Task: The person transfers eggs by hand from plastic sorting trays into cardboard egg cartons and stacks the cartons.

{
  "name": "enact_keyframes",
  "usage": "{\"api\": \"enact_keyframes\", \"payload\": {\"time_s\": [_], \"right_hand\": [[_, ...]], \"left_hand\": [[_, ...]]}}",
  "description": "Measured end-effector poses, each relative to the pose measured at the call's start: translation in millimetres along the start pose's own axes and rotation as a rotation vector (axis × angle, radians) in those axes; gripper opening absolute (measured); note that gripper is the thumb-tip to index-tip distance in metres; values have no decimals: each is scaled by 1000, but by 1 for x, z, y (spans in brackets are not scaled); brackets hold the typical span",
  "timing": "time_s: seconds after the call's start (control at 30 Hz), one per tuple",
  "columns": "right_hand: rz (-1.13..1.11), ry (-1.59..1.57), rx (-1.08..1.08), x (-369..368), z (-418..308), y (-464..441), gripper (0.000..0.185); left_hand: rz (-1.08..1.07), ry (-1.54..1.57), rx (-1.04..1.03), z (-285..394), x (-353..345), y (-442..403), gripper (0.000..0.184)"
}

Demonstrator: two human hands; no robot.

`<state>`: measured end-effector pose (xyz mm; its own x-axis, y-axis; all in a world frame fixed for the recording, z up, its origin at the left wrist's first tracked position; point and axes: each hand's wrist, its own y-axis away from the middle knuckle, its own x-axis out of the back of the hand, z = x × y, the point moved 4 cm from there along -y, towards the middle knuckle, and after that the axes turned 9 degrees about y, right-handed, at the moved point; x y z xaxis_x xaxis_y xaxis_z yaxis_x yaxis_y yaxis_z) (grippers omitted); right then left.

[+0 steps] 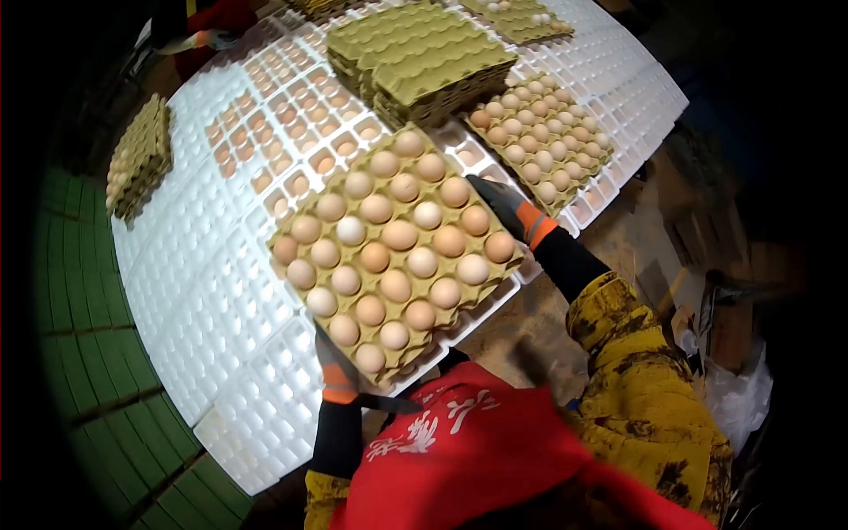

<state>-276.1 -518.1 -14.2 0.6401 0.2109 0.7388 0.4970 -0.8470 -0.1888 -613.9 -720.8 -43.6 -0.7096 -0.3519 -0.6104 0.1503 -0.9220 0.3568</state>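
Note:
An egg tray (408, 355) of pulp cardboard, filled with brown and cream eggs (399, 235), is in front of me, tilted, over the white moulded trays. My left hand (337, 364), in a grey and orange glove, holds its near left edge; the fingers are mostly hidden beneath. On the right side, my gloved right hand (508, 208) grips the opposite edge, with its fingertips partly out of sight. Just beyond that hand lies a second full egg tray (555, 205).
White plastic cell trays (190, 291) cover the table, some cells holding eggs (296, 115). Stacked cardboard trays (415, 57) stand at the back. Another egg-tray stack (141, 159) sits at the far left, above green slats (88, 371). A co-worker's gloved hand (208, 40) shows at upper left.

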Motion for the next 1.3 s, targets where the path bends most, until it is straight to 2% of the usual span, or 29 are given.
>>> {"api": "enact_keyframes", "payload": {"time_s": [0.03, 0.07, 0.1, 0.13, 0.17, 0.2, 0.23, 0.27, 0.3, 0.37, 0.4, 0.5, 0.57, 0.7, 0.73, 0.77, 0.83, 0.9, 0.93, 0.97, 1.03, 1.07, 1.1, 1.13, 1.17, 1.23, 1.27, 1.3], "right_hand": [[51, 123, 145, 5, -8, -2, 39], [24, -604, -441, 2, 11, 1, 33], [15, -358, -494, 12, 16, 2, 33], [6, -117, -545, 19, 23, 2, 34], [-3, 122, -596, 25, 30, 4, 35], [5, 200, -494, 18, 36, 2, 37], [8, 277, -392, 9, 40, -2, 40], [-196, 395, -404, 4, 33, -9, 47], [-166, 488, -332, -19, 46, -8, 55], [-289, 544, -403, -18, 24, -10, 58], [-175, 550, -370, -32, 40, -8, 57], [-110, 428, -404, -19, 26, -15, 44], [-63, 474, -331, -21, 29, -21, 38], [99, 367, -251, -28, 62, -6, 29], [209, 429, -173, -25, 48, -2, 35], [121, 34, -305, -19, 52, 3, 27], [312, -95, -386, 16, 44, 8, 21], [378, -179, -316, 63, -47, 17, 17], [338, -341, -294, 65, -79, 22, 19], [204, -189, -283, 66, -120, 31, 22], [-53, -232, -63, 36, -177, 47, 25], [-138, -128, 108, 20, -203, 51, 28], [-148, 193, 347, 11, -227, 51, 36], [-229, 343, 410, -10, -226, 54, 45], [-253, 500, 429, -26, -222, 55, 50], [-272, 603, 427, -38, -224, 51, 47], [-276, 272, 239, -31, -220, 48, 44], [-279, -66, 44, -19, -215, 48, 42]], "left_hand": [[5, -345, -112, 10, 0, -4, 41], [102, -271, -60, 13, 4, -1, 39], [204, -199, -7, 28, -9, 8, 37], [164, -438, -107, 34, 1, 14, 36], [178, -502, -129, 38, 4, 20, 39], [193, -566, -150, 43, 7, 26, 42], [270, -391, -38, 44, 8, 33, 44], [268, -388, -42, 44, 9, 37, 46], [269, -383, -47, 43, 14, 41, 47], [265, -357, -60, 44, 26, 49, 49], [290, -349, -69, 46, 26, 54, 49], [329, -335, -113, 51, 25, 61, 48], [322, -426, -135, 53, 26, 65, 58], [285, -595, -342, 68, 7, 76, 47], [284, -630, -358, 73, -3, 79, 46], [280, -669, -372, 78, -15, 83, 44], [216, -782, -444, 81, -21, 89, 36], [70, -1091, -524, 86, -46, 100, 45], [-3, -1338, -627, 83, -55, 104, 55], [-47, -1472, -713, 82, -74, 109, 60], [-228, -1537, -677, 66, -73, 104, 63], [-202, -1596, -682, 60, -71, 102, 61], [-178, -1652, -689, 53, -70, 99, 60], [-157, -1709, -698, 50, -70, 96, 59], [-183, -1642, -688, 52, -70, 91, 55], [-223, -1506, -665, 62, -70, 87, 47], [-145, -1222, -529, 69, -65, 86, 40], [3, -850, -168, 70, -54, 90, 39]]}}
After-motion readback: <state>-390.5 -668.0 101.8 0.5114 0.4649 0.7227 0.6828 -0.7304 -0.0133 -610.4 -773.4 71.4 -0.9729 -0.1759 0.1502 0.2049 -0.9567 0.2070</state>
